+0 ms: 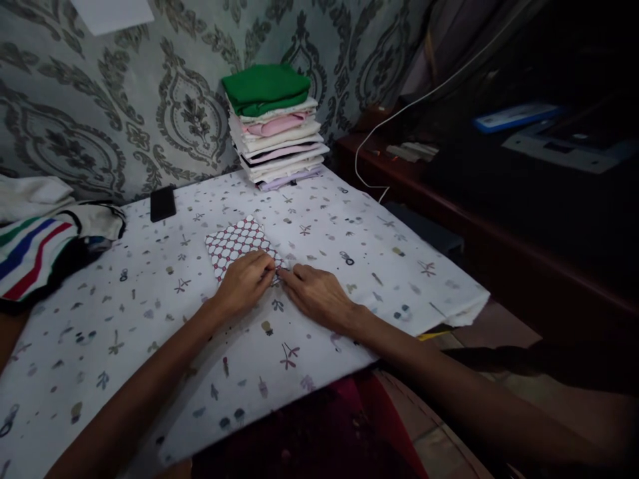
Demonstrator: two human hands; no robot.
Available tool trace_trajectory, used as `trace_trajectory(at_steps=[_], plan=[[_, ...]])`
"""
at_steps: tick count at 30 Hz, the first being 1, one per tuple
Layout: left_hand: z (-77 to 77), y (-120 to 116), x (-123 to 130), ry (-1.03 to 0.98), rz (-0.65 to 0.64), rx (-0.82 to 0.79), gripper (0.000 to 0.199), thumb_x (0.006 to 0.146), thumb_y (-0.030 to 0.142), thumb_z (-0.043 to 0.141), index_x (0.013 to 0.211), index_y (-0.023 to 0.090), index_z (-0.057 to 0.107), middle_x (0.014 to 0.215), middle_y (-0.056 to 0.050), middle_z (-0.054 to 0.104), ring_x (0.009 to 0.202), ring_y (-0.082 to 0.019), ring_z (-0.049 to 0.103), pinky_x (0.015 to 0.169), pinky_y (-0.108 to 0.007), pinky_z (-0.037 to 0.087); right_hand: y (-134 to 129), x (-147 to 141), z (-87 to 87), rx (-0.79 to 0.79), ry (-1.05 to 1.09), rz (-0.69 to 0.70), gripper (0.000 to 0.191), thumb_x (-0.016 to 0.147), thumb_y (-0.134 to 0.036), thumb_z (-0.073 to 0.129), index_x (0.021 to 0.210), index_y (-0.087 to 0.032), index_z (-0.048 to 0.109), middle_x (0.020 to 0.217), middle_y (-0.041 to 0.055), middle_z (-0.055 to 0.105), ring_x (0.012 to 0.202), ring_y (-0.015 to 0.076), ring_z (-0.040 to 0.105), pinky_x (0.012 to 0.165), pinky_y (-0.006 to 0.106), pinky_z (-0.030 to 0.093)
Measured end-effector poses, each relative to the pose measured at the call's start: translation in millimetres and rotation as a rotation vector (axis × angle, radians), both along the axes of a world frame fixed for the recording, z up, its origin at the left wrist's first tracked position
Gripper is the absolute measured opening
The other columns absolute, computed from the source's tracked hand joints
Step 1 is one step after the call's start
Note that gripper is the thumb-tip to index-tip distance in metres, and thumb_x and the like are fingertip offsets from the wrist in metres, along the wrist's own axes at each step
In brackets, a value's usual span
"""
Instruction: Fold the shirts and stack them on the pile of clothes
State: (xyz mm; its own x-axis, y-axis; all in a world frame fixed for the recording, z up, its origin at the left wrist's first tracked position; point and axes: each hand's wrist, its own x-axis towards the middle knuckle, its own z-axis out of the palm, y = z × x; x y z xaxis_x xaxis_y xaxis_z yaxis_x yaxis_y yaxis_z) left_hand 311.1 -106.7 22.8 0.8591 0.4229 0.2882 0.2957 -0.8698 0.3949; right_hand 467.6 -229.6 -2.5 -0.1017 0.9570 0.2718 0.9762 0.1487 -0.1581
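The left hand (245, 278) and right hand (318, 294) meet, fingertips bunched, at the near right corner of the patterned cloth (234, 243) lying on the table (150, 286), though whether either pinches it I cannot tell.

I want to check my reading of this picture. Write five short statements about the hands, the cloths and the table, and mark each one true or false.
1. The left hand and the right hand are both at the patterned cloth. True.
2. A pink cloth lies on top of the folded stack. False: a green cloth is on top; the pink one lies lower.
3. The black phone lies left of the stack in the picture. True.
4. The striped cloth is at the picture's right edge. False: it is at the left edge.
5. The table cover is white with small printed figures. True.
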Motion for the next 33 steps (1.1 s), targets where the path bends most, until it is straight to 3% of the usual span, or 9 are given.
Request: trace_trajectory(at_steps=[8,15,21,26,29,33], plan=[[-4.7,-4,-4,0.052,-0.015,0.127,0.009,0.094,0.022,0.05,0.086,0.021,0.053,0.084,-0.003,0.059,0.079,-0.019,0.054,0.072,-0.032,0.045,-11,10,1.5,-0.005,0.108,-0.016,0.028,0.1,-0.025,0.041,0.109,-0.016,0.065,0.089,0.0078,0.068,0.078,0.0184,0.061,0.064,0.029,0.042],[-3.0,-11,-4,0.191,0.038,0.343,0.005,0.092,0.018,0.054,0.092,0.017,0.059,0.093,-0.007,0.064,0.089,-0.023,0.058,0.077,-0.036,0.049,0,12,4.5,-0.11,0.387,-0.162,0.02,0.095,-0.022,0.054,0.108,-0.021,0.069,0.099,0.0044,0.072,0.086,0.0178,0.064,0.073,0.028,0.044],[-0.7,-7,-8,0.133,0.025,0.31,0.012,0.095,0.016,0.05,0.091,0.016,0.062,0.088,-0.006,0.065,0.084,-0.02,0.06,0.072,-0.032,0.05,17,10,10.2,-0.194,0.504,-0.299,0.01,0.087,-0.019,0.061,0.084,-0.021,0.07,0.08,0.0005,0.071,0.073,0.0155,0.06,0.066,0.027,0.038],[-4.9,-10,-10,0.096,-0.02,0.368,0.018,0.096,0.018,0.048,0.09,0.015,0.065,0.085,-0.006,0.065,0.081,-0.021,0.061,0.071,-0.033,0.051,21,8,9.6,-0.179,0.476,-0.327,0.012,0.085,-0.018,0.059,0.079,-0.022,0.068,0.075,-0.0004,0.069,0.07,0.015,0.058,0.063,0.027,0.034],[-4.2,-11,-11,0.094,-0.056,0.311,0.022,0.097,0.02,0.047,0.091,0.014,0.067,0.086,-0.008,0.067,0.084,-0.022,0.063,0.075,-0.035,0.052,20,11,7.4,-0.177,0.477,-0.315,0.011,0.085,-0.018,0.059,0.078,-0.022,0.068,0.074,-0.0008,0.069,0.069,0.0147,0.057,0.062,0.026,0.034],[14.6,4,-26,0.021,-0.036,-0.002,0.025,0.099,0.028,0.046,0.109,0.018,0.067,0.099,-0.006,0.073,0.089,-0.019,0.067,0.079,-0.031,0.053,18,13,7.2,-0.064,0.5,-0.278,0.012,0.086,-0.017,0.057,0.083,-0.02,0.069,0.076,0.0005,0.069,0.067,0.0147,0.059,0.064,0.027,0.04]])
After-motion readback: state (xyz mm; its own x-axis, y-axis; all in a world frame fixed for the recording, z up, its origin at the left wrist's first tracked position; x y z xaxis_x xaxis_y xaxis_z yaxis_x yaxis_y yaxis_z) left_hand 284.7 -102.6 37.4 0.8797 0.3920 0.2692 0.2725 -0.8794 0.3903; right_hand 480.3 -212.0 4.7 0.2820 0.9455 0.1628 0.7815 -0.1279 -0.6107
